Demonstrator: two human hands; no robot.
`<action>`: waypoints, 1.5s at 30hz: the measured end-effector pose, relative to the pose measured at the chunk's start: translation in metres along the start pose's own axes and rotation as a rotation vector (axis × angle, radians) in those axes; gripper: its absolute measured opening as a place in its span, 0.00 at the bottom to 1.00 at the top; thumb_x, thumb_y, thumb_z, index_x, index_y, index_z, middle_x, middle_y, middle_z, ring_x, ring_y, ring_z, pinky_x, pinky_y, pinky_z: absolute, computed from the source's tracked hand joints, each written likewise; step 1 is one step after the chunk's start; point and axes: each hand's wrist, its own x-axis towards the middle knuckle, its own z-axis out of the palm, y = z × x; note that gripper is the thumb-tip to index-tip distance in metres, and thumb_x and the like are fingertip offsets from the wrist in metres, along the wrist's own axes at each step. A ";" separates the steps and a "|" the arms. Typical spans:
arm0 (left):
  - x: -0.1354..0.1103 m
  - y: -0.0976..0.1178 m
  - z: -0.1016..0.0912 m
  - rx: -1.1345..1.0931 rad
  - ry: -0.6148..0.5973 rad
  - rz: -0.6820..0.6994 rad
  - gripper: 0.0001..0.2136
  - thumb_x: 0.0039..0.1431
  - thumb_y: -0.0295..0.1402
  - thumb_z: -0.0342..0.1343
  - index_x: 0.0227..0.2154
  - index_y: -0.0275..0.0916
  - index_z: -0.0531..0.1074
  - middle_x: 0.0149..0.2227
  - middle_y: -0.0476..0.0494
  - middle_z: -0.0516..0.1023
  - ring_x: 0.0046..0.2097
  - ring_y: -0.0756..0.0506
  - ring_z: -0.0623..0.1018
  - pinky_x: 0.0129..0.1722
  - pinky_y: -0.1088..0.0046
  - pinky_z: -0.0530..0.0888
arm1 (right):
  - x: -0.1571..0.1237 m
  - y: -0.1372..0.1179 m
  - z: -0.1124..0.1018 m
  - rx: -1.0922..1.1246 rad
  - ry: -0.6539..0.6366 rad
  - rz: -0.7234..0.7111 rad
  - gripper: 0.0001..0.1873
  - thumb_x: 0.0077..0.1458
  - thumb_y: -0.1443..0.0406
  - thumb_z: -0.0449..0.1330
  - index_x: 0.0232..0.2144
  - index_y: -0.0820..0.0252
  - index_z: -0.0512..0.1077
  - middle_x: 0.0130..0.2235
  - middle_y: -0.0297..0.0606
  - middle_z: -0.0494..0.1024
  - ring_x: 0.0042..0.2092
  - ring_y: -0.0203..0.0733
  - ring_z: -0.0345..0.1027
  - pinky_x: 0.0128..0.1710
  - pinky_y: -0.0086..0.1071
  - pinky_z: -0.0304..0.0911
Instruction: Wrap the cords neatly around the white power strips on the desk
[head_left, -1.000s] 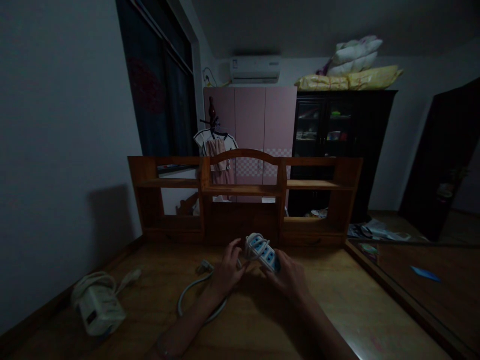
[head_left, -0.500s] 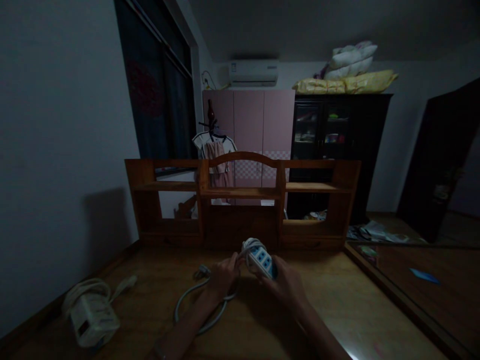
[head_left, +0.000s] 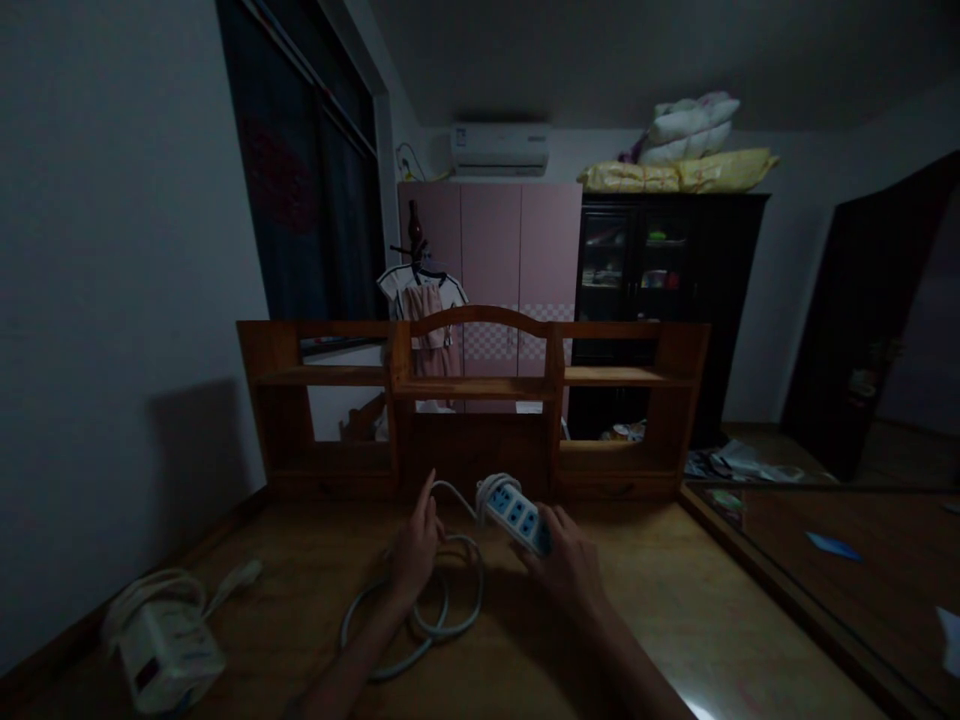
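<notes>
My right hand (head_left: 564, 563) is closed around a white power strip (head_left: 514, 511) with blue sockets, held just above the wooden desk (head_left: 675, 620) near its middle. Some turns of its white cable are wound around the strip's far end. My left hand (head_left: 415, 548) pinches the cable (head_left: 442, 625) to the left of the strip, index finger pointing up. The loose cable lies in loops on the desk under my left hand.
A second white power strip with coiled cord (head_left: 161, 640) lies at the desk's left front. A wooden shelf unit (head_left: 472, 385) stands along the desk's back edge. A white wall runs along the left. Beyond are a pink wardrobe (head_left: 491, 260) and a dark cabinet (head_left: 660, 290).
My left hand has moved left and away from the strip, drawing cable off it. The loose cable now lies in wider loops on the desk. My right hand keeps the strip.
</notes>
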 end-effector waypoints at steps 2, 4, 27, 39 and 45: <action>0.000 0.005 -0.001 0.131 0.039 0.114 0.22 0.65 0.40 0.38 0.62 0.47 0.52 0.31 0.46 0.74 0.31 0.47 0.76 0.32 0.73 0.70 | 0.001 0.001 -0.004 0.050 0.044 0.038 0.25 0.54 0.55 0.60 0.52 0.54 0.63 0.45 0.40 0.70 0.42 0.46 0.68 0.37 0.32 0.63; -0.001 0.014 -0.001 0.228 0.099 0.282 0.23 0.64 0.40 0.43 0.61 0.48 0.53 0.48 0.39 0.70 0.46 0.42 0.74 0.43 0.63 0.71 | 0.002 0.002 -0.007 0.073 0.088 0.063 0.24 0.55 0.54 0.59 0.52 0.55 0.63 0.45 0.41 0.71 0.42 0.46 0.68 0.36 0.32 0.62; -0.025 0.034 0.014 0.102 -0.241 0.530 0.17 0.65 0.37 0.40 0.29 0.39 0.72 0.25 0.45 0.75 0.31 0.46 0.76 0.39 0.65 0.73 | 0.001 0.012 -0.005 0.008 0.016 0.013 0.21 0.55 0.54 0.58 0.48 0.57 0.65 0.42 0.41 0.72 0.38 0.45 0.69 0.36 0.32 0.61; -0.005 0.001 0.018 -0.538 0.057 -0.113 0.22 0.63 0.46 0.39 0.54 0.39 0.59 0.44 0.39 0.75 0.31 0.48 0.79 0.25 0.74 0.74 | -0.001 0.007 -0.001 -0.110 -0.022 -0.141 0.28 0.54 0.52 0.59 0.53 0.57 0.63 0.44 0.43 0.70 0.43 0.46 0.67 0.41 0.34 0.61; -0.002 -0.001 0.012 -0.284 0.229 0.128 0.22 0.58 0.24 0.41 0.54 0.45 0.63 0.62 0.43 0.57 0.61 0.43 0.63 0.58 0.58 0.65 | -0.002 0.003 -0.005 -0.056 0.041 -0.181 0.30 0.55 0.51 0.58 0.54 0.61 0.62 0.44 0.46 0.70 0.43 0.48 0.66 0.42 0.35 0.61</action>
